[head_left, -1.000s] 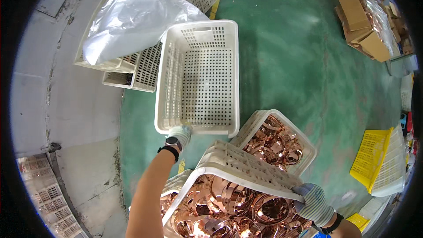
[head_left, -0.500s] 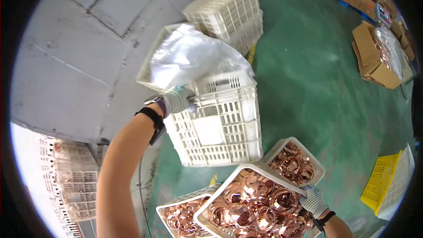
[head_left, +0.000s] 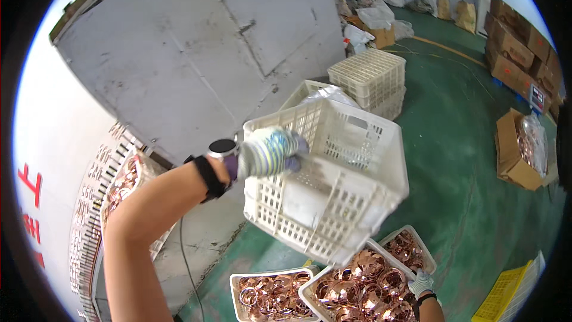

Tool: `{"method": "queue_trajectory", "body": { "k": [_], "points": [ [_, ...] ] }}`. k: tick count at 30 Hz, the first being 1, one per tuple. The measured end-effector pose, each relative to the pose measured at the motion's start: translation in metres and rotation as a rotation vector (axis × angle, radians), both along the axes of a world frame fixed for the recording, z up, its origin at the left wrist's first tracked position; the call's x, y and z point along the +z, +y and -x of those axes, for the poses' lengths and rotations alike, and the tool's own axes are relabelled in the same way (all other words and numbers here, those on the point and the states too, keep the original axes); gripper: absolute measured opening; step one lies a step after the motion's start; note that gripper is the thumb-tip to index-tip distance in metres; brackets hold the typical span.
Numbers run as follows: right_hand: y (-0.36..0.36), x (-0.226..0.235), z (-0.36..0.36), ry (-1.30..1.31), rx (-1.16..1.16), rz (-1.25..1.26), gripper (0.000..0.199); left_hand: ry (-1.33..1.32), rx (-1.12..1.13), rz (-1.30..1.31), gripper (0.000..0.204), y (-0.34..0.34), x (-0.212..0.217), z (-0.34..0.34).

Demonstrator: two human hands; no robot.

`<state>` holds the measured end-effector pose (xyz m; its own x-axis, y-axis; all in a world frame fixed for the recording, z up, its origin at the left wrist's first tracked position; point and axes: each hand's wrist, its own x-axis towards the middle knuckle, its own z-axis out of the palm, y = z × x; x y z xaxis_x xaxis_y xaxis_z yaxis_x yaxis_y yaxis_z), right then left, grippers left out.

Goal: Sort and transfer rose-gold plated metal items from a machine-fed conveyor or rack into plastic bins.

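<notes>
My left hand [head_left: 275,152], in a striped glove, grips the near rim of a white slatted plastic crate [head_left: 333,203]. This crate is lifted and tilted, and its visible inside holds no metal parts. Low in the picture, my right hand [head_left: 421,284], also gloved, is closed at the right rim of a white crate [head_left: 311,291] full of shiny copper-coloured rings and curved pieces [head_left: 364,286]. A similar filled crate [head_left: 235,292] is on its left, and another [head_left: 430,257] lies just behind it.
Stacked white crates [head_left: 372,77] stand by the grey wall [head_left: 179,65], near an open crate with plastic film [head_left: 330,93]. At right are a cardboard box [head_left: 509,149] of copper-coloured parts, stacked cartons [head_left: 515,48] and a yellow crate [head_left: 503,292]. A cable [head_left: 189,262] trails at left.
My left hand has pulled the white crate up and away from the film-filled crate, tilting it so its inside shows. My view has turned leftward and up; my right hand stays at the filled crate's rim.
</notes>
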<state>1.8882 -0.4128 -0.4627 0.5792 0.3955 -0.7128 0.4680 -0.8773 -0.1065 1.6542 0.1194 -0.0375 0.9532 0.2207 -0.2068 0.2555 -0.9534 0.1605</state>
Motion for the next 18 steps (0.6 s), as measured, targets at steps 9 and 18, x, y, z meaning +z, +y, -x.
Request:
{"method": "queue_trajectory", "body": {
  "k": [9, 18],
  "points": [
    [0.05, 0.065, 0.147, 0.066, -0.214, -0.768, 0.065, -0.097, -0.387, -0.403, 0.025, -0.19, 0.189, 0.278],
    [0.17, 0.128, 0.349, 0.455, -0.125, -0.925, 0.061, -0.039, -0.196, -0.481, 0.01, -0.355, 0.12, 0.541]
  ]
}}
